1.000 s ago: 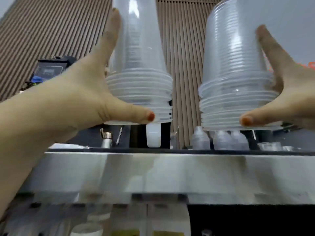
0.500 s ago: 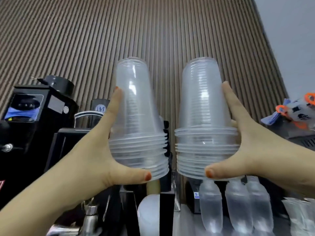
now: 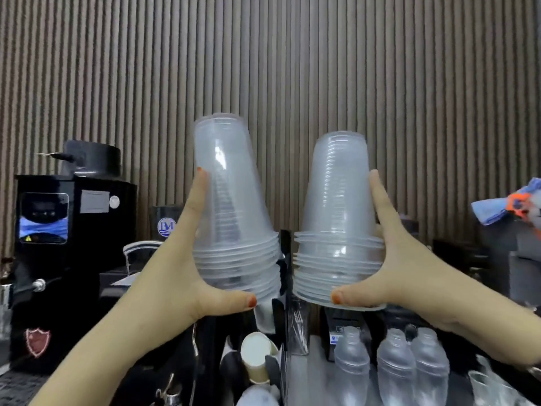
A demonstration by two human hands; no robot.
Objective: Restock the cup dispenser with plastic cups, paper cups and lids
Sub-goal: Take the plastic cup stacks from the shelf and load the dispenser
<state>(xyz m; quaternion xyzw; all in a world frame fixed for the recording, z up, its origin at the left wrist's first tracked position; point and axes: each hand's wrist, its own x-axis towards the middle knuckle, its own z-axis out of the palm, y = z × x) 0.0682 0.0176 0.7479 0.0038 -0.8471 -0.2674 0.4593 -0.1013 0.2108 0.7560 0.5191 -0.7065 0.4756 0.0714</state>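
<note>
I hold two upside-down stacks of clear plastic cups in front of the slatted wall. My left hand (image 3: 172,276) grips the taller, narrower stack (image 3: 231,206), which leans slightly to the left at its top, thumb under the rims. My right hand (image 3: 409,271) grips the wider ribbed stack (image 3: 336,218), held upright, thumb under its rims. Between and below the stacks stands a black upright dispenser frame (image 3: 285,259). Paper cups (image 3: 257,356) stick out of it at the bottom middle.
A black machine (image 3: 58,244) with a small screen stands at the left. Several clear plastic bottles (image 3: 395,364) stand at the bottom right. A blue cloth and an orange-and-white object (image 3: 509,209) sit at the right edge on dark equipment.
Both stacks have moved away from the camera and lower in view, from above the steel counter edge to over the dispenser. The left stack now tilts a little.
</note>
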